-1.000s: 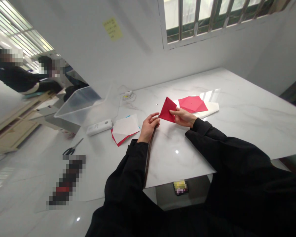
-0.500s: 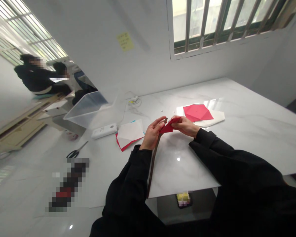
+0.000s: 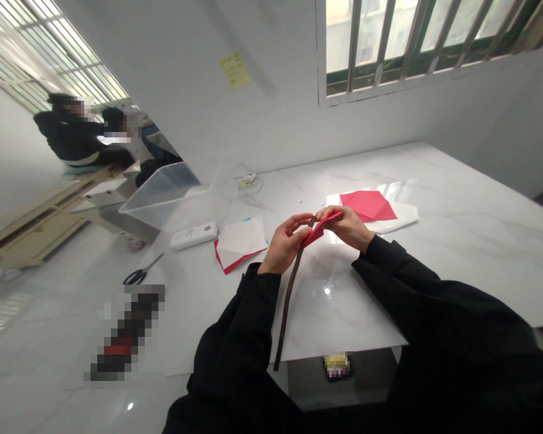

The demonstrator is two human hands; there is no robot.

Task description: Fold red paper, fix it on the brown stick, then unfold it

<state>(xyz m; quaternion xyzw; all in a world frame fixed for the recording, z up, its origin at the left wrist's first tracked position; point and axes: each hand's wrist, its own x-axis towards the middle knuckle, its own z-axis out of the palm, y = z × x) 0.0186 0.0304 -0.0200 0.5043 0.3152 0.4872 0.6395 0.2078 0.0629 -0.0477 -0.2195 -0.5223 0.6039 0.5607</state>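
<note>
My left hand [image 3: 283, 246] is closed, pinching a thin brown stick [image 3: 288, 301] near its top together with the edge of a folded piece of red paper [image 3: 317, 232]. The stick slants down between my forearms, its lower end reaching the table's front edge. From the other side, my right hand [image 3: 349, 228] grips the same red paper, with its fingers close to the stick's tip. Some of the paper is hidden by my fingers. Behind my right hand, a folded red sheet [image 3: 368, 205] lies over white paper [image 3: 400, 217].
A stack of white, red and blue paper [image 3: 241, 241] lies left of my hands, beside a white power strip [image 3: 193, 235]. Farther left are scissors [image 3: 138, 274] and a clear plastic bin [image 3: 156, 208]. Two people [image 3: 75, 135] sit in the far background.
The red paper has tilted more edge-on, and my right fingers have come closer to the stick's tip. The stick's lower end has shifted slightly right. The view has shifted a little.
</note>
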